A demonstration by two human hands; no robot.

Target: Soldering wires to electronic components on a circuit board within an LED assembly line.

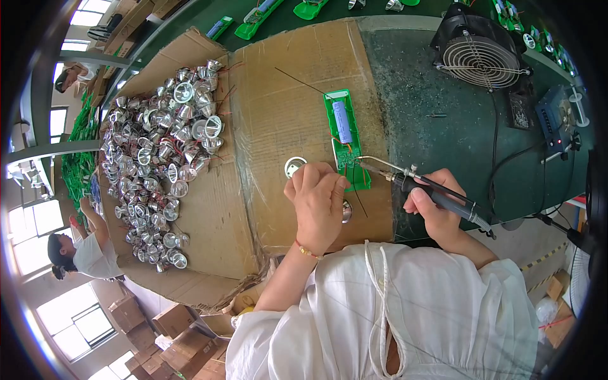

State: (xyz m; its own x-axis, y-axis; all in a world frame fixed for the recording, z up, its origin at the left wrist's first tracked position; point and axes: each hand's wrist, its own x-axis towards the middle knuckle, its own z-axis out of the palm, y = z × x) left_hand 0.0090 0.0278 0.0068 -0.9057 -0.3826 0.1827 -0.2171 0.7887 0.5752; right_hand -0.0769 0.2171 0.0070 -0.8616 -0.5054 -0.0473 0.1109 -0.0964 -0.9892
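Note:
My right hand [437, 206] grips a soldering iron [437, 197] with a thin metal feed tube [383, 163] fixed along it. Its tip reaches the small green circuit board [348, 161] in a long green plastic housing [356, 130]. A blue cylindrical battery cell [342, 121] lies in the housing's far part, with short wires by the board. My left hand [316, 199] is closed in a pinch at the board's left side; what the fingers hold is hidden. Right beside it shows part of a silver reflector cup [346, 212]. A white round disc [295, 166] lies just beyond its knuckles.
At left, a cardboard box [218, 237] holds many silver reflector cups [158, 149]. A black fan [481, 60] stands far right, near a blue soldering station [557, 117]. Green housings [259, 19] line the far edge. Another person [88, 250] works at left.

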